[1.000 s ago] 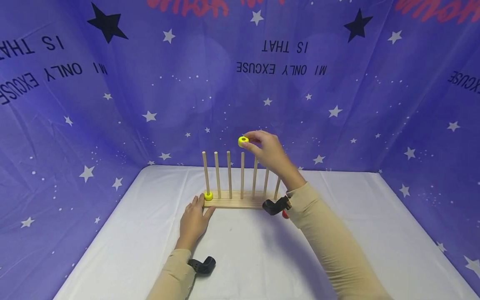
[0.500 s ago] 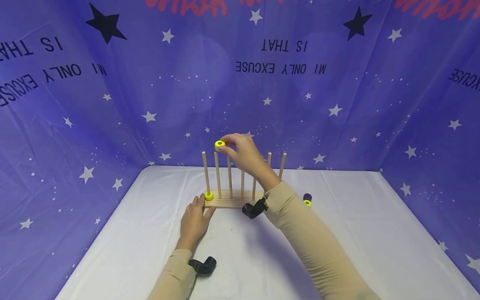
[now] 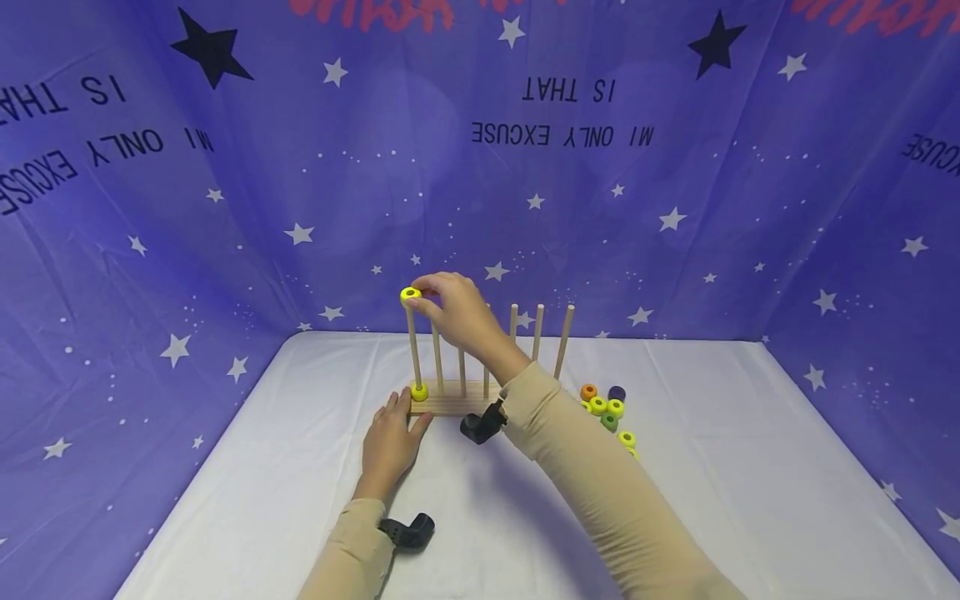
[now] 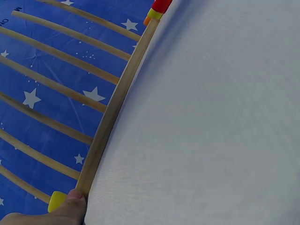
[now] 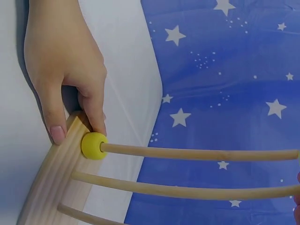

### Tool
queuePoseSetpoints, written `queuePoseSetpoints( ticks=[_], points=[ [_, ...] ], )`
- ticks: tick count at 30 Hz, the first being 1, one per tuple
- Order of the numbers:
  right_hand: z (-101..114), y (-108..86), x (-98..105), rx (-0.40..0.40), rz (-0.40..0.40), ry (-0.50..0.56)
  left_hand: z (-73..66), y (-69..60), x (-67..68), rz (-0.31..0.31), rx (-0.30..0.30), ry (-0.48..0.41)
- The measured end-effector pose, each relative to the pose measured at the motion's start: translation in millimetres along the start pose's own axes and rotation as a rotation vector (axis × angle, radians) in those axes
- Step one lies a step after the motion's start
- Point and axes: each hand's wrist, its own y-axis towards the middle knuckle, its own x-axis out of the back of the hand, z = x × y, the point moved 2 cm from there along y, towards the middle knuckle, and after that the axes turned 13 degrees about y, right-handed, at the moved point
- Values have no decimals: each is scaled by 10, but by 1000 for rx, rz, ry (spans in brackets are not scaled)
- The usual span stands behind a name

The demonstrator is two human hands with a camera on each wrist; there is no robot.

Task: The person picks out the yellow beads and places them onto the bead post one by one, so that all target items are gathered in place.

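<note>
In the head view my right hand (image 3: pixel 459 312) pinches a yellow bead (image 3: pixel 405 298) between thumb and fingers, at the top of the leftmost peg (image 3: pixel 415 350). Whether the peg's tip is inside the bead's hole cannot be told. Another yellow bead (image 3: pixel 420 392) sits at the foot of that peg. The pegs rise from a long wooden base (image 3: pixel 442 408). My left hand (image 3: pixel 388 450) grips the base's left end; the right wrist view shows its thumb on the front side and its fingers (image 5: pixel 97 117) behind, close to the lower bead (image 5: pixel 92 146).
Loose beads lie on the white cloth right of the base: an orange one (image 3: pixel 588 391), a dark purple one (image 3: pixel 617 393), a green one (image 3: pixel 609 422) and several yellow ones (image 3: pixel 626 438). The left wrist view catches a red bead (image 4: pixel 161 5) beyond the base's far end.
My right hand has carried the yellow bead leftward across the pegs and slightly down to the leftmost peg's top. Its arm has uncovered loose beads on the right. My left hand stays put.
</note>
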Motion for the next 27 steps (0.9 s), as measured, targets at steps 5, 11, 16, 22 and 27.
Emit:
queuePoseSetpoints(
  ticks=[5, 11, 16, 22, 27],
  points=[
    [6, -3, -29, -1, 4, -10, -8, -2, 3, -4, -7, 4],
    [12, 5, -41, 15, 10, -30, -11, -2, 11, -5, -9, 4],
    [23, 14, -40, 11, 18, -29, -6, 0, 13, 0, -5, 1],
    [16, 14, -53, -6, 44, -44, -3, -7, 17, 0, -2, 2],
    [-11, 17, -67, 14, 34, -118, -7, -15, 19, 0, -1, 4]
  ],
)
